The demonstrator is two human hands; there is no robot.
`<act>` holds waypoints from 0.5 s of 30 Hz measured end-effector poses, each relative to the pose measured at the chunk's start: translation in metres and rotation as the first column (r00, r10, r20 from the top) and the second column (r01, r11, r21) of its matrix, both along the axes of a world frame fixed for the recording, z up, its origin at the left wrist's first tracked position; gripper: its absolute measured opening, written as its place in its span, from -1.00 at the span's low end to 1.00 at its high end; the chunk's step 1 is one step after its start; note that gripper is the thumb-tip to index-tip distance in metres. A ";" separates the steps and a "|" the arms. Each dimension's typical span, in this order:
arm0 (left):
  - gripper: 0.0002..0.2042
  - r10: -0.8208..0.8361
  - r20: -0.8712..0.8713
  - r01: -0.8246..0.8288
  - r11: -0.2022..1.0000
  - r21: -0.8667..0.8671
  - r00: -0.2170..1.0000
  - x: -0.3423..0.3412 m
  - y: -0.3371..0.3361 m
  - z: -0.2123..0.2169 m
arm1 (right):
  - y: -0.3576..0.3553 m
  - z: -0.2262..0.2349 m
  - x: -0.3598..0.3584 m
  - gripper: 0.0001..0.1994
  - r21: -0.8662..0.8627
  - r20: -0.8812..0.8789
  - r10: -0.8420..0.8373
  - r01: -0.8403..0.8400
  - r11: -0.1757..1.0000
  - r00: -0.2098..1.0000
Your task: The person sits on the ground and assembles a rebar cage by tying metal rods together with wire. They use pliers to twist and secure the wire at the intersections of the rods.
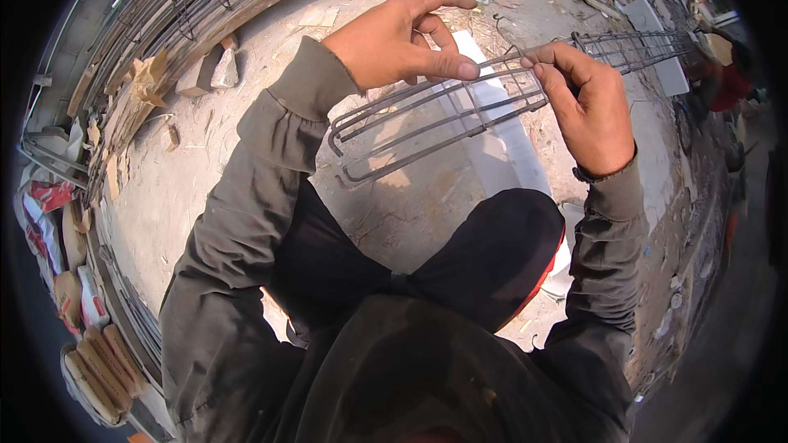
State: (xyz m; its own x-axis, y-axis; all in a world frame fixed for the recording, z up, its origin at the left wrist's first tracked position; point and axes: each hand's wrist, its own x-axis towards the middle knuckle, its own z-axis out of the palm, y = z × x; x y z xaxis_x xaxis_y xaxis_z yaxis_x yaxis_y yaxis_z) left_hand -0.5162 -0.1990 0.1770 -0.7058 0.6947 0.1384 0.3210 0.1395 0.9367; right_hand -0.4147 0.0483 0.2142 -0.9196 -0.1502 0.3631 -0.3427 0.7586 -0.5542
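Observation:
A long, narrow rebar cage (pixel 472 107) of dark steel bars with cross stirrups runs from in front of my knees toward the far right, its near bar ends bent into hooks. Over its far bar, my left hand (pixel 394 43) is open, index finger stretched out and thumb tip close to the steel; whether it touches I cannot tell. On the right, my right hand (pixel 593 111) pinches thumb and index finger together at a stirrup on the far bar. What lies between those fingertips is too small to make out. A thin bent wire shows just beyond them.
Beneath the cage lies a white board (pixel 513 148) on the dusty ground. Long bundled rebar (pixel 197 0) lies at the far left, near broken blocks (pixel 201 74). Bags (pixel 70 279) and brown stacked pieces (pixel 103 365) stand at left. Another person in red (pixel 729 86) is at the cage's far end.

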 end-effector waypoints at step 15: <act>-0.79 0.181 -0.206 -0.274 0.624 -0.732 0.962 -0.032 0.020 -0.122 | 0.051 -0.139 0.012 -0.83 -0.058 0.501 -0.143 0.198 0.979 0.853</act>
